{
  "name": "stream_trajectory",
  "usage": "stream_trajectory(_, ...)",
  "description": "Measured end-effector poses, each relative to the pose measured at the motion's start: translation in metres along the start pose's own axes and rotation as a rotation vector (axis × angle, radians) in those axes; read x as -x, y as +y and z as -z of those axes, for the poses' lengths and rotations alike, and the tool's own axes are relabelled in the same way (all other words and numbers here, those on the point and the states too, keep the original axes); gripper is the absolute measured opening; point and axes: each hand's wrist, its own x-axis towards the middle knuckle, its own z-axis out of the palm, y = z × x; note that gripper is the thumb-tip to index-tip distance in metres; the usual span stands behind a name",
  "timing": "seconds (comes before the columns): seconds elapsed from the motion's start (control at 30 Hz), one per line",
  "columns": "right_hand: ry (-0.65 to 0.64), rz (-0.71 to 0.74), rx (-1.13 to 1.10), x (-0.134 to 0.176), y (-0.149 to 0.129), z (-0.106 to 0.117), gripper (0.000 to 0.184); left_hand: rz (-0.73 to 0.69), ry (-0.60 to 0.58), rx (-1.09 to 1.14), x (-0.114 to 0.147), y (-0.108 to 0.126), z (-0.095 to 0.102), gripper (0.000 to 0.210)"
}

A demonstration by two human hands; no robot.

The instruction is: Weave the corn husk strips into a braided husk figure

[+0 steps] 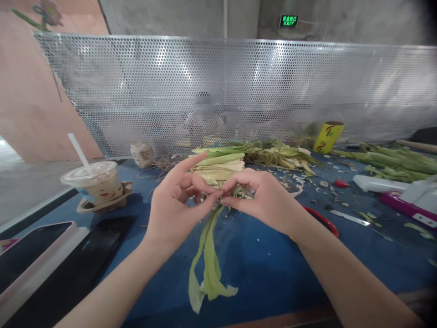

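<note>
Probably the husk (pixel 212 273) is light, soft and apt to split, so its gathered top looks the best place to hold. It hangs between your hands, tails toward the bench's (pixel 259 273) near edge. Your left hand (pixel 172 202) pinches that top between thumb and fingers, one finger raised; your right hand (pixel 268 196) pinches just beside it, forearms angling inward.

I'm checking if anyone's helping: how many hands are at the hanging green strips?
2: the left hand and the right hand, close together at the upper end of the green strips. None seem hidden.
</note>
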Motion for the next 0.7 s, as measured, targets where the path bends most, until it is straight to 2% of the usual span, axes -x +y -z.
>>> stream_trajectory(0.13,0.081,0.015,0.05,-0.001,-0.001,-0.002,0.009,0.215,-0.064,0.116,-0.004,0.002,0.001,0.068)
stream_trajectory(0.23,0.082,-0.006,-0.064,-0.002,0.0,-0.001,0.01,0.24,-0.085,0.113,-0.004,0.0,0.004,0.066)
stream_trajectory(0.3,0.07,-0.078,-0.183,-0.004,0.003,0.0,0.01,0.063,-0.025,-0.012,-0.002,-0.003,0.004,0.064)
stream_trajectory(0.4,0.021,-0.23,-0.427,-0.006,0.009,-0.001,0.014,-0.402,0.061,-0.282,0.003,-0.009,0.004,0.067)
stream_trajectory(0.47,-0.001,-0.288,-0.556,-0.006,0.013,-0.001,0.016,-0.643,0.05,-0.427,0.005,-0.012,0.004,0.069)
stream_trajectory(0.5,-0.003,-0.296,-0.592,-0.006,0.014,-0.002,0.016,-0.72,0.03,-0.469,0.005,-0.012,0.004,0.071)
stream_trajectory(0.57,0.001,-0.286,-0.621,-0.006,0.016,-0.003,0.013,-0.785,-0.027,-0.479,0.004,-0.012,0.004,0.07)
stream_trajectory(0.6,0.002,-0.278,-0.621,-0.006,0.016,-0.003,0.012,-0.767,-0.055,-0.444,0.004,-0.012,0.004,0.071)
stream_trajectory(0.7,0.023,-0.249,-0.592,-0.006,0.015,-0.004,0.01,-0.558,-0.093,-0.176,0.001,-0.012,0.004,0.071)
